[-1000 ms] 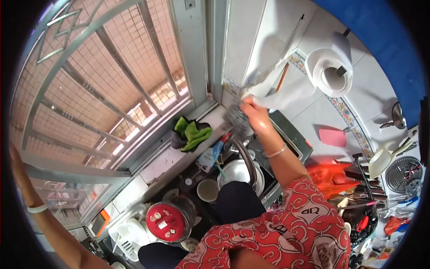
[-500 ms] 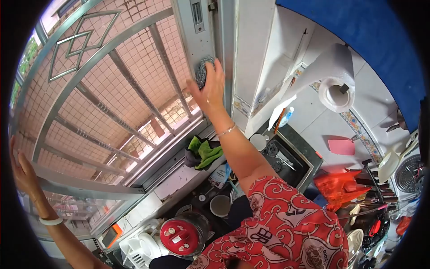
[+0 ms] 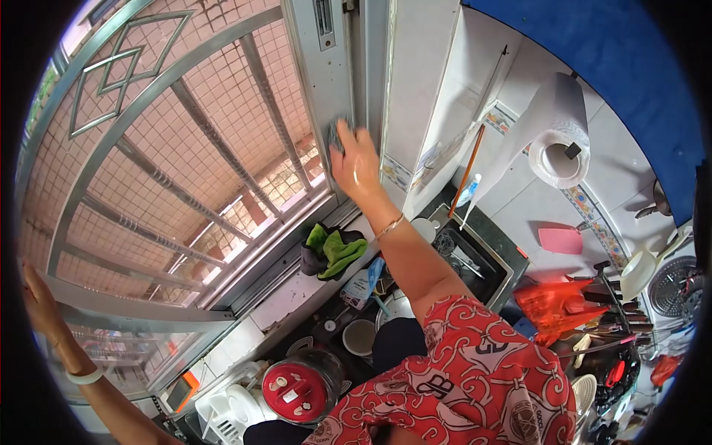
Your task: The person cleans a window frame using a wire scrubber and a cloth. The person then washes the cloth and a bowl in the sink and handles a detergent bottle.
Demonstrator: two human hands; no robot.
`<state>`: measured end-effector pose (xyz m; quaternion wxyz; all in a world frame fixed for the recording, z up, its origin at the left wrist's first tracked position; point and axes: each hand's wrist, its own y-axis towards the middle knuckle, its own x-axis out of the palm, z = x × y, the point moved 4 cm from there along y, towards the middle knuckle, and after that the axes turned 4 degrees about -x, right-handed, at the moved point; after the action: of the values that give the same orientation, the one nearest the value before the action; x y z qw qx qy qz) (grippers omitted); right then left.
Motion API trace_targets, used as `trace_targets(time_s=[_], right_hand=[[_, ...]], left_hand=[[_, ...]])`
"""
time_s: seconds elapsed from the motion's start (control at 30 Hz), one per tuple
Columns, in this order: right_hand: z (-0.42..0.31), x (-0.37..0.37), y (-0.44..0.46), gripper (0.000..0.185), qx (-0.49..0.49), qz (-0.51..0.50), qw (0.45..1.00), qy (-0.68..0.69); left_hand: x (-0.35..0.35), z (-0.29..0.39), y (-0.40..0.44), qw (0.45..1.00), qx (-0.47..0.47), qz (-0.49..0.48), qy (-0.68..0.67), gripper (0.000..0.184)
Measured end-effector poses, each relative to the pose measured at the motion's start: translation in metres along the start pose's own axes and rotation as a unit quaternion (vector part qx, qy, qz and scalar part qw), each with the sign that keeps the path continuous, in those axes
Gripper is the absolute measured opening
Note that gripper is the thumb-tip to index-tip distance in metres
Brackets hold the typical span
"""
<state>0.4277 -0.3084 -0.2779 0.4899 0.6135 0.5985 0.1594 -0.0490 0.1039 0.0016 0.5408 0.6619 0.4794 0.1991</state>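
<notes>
My right hand [image 3: 356,165] is closed on a grey steel wool scourer [image 3: 335,139] and presses it against the metal window frame [image 3: 331,96], below the latch slot. Most of the scourer is hidden under my fingers. At the far left edge of the view, my left hand [image 3: 42,300] rests by the barred window [image 3: 144,300], its fingers stretched upward and partly cut off by the dark border. A green and dark grey cloth [image 3: 335,252] lies crumpled on the sill below my right hand.
Beneath the sill are a red-lidded pot [image 3: 294,391], a mug [image 3: 359,337] and a white dish rack [image 3: 215,415]. To the right hang a paper towel roll [image 3: 560,130] and a pink board [image 3: 561,239], above a red plastic bag [image 3: 552,304] and knives.
My right hand has moved down the frame with the scourer. My left hand has dropped slightly along the left edge. The view has shifted a little.
</notes>
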Motion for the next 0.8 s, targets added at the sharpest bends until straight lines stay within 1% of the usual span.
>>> trace_targets(time_s=[0.1, 0.2, 0.3, 0.37, 0.4, 0.5, 0.53, 0.63, 0.73, 0.8], right_hand=[[0.017, 0.009, -0.018, 0.047, -0.001, -0.028, 0.999, 0.028], [-0.009, -0.011, 0.02, 0.048, -0.046, 0.002, 0.999, 0.013], [0.005, -0.005, 0.004, 0.046, -0.009, -0.037, 0.999, -0.001], [0.034, 0.012, -0.039, 0.043, 0.014, -0.082, 0.996, 0.007], [0.029, 0.009, -0.041, 0.042, 0.026, -0.104, 0.994, 0.013], [0.018, -0.001, -0.008, 0.042, 0.012, -0.037, 0.999, 0.011], [0.006, -0.012, 0.018, 0.045, -0.016, -0.007, 1.0, 0.016], [-0.009, -0.022, 0.045, 0.047, -0.032, 0.01, 0.999, 0.021], [0.001, -0.006, 0.005, 0.044, -0.019, -0.031, 0.999, 0.019], [-0.003, -0.011, 0.021, 0.044, -0.052, 0.002, 0.998, 0.021]], left_hand=[[-0.003, 0.006, -0.003, 1.0, 0.006, 0.003, -0.002, 0.04], [-0.004, 0.012, -0.002, 1.0, 0.011, 0.0, -0.005, 0.039], [-0.004, 0.022, -0.001, 1.0, 0.015, 0.004, -0.005, 0.038], [-0.004, 0.016, -0.002, 1.0, 0.01, 0.0, -0.015, 0.038], [-0.005, 0.016, -0.003, 1.0, 0.012, 0.002, -0.013, 0.037], [-0.007, 0.02, -0.004, 1.0, 0.015, 0.001, -0.018, 0.037], [-0.006, 0.023, -0.003, 1.0, 0.015, -0.001, -0.018, 0.036], [-0.008, 0.027, -0.002, 1.0, 0.014, -0.003, -0.023, 0.036], [-0.014, 0.03, -0.001, 1.0, 0.012, 0.002, -0.026, 0.035], [-0.017, 0.035, -0.001, 0.999, 0.01, 0.004, -0.031, 0.035]])
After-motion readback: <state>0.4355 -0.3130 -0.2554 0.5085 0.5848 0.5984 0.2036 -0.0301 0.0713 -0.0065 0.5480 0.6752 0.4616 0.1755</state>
